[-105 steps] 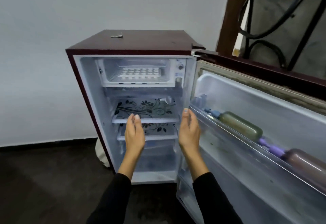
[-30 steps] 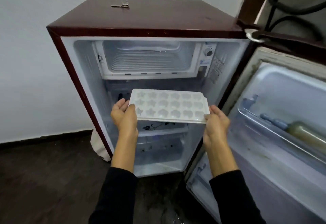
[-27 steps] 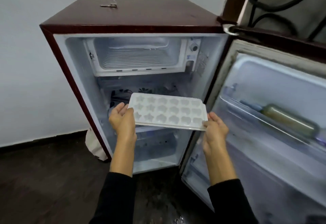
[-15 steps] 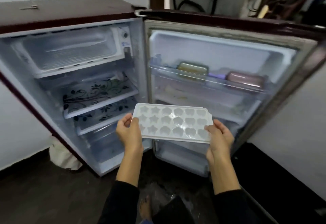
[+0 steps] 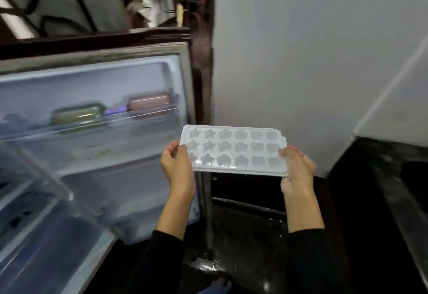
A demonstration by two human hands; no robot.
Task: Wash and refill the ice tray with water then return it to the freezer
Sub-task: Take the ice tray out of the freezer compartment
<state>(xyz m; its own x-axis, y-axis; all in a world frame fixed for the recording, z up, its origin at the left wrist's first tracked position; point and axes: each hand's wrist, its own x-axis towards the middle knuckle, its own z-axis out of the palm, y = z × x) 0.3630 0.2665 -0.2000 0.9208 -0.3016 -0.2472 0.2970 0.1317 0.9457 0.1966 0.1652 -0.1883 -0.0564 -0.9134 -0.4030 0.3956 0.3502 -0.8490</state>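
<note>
two hands, one tray, heading for the wash

two hands carry the ice tray (image 5: 234,151) by its short ends. left hand (image 5: 177,168) has its thumb on the top rim and fingers curled under the edge; right hand (image 5: 297,168) does the same at the other end, thumb on the rim, fingers clamped beneath. holding both ends probably keeps the tray level so nothing spills or flexes, tho the star and flower cells look empty or frosted, can't tell which w/ the blur. black sleeves (image 5: 162,261) cover both forearms.

tray sits in mid-air at chest height, out of the freezer, well apart from any shelf, just right of the open fridge door (image 5: 97,117). below it a wet dark floor (image 5: 243,247) and what seems a bare foot at the bottom edge.

further left, the door shelf holds a green bottle (image 5: 77,115) and a pinkish bottle (image 5: 149,103) lying on their sides, blurred. door left open, likely bc the tray comes back soon.

right side: a dark counter (image 5: 379,177) edge, maybe the sink area. behind all, a white wall (image 5: 301,50).

judged stage: early; tray is out, washing and refilling not yet done.
</note>
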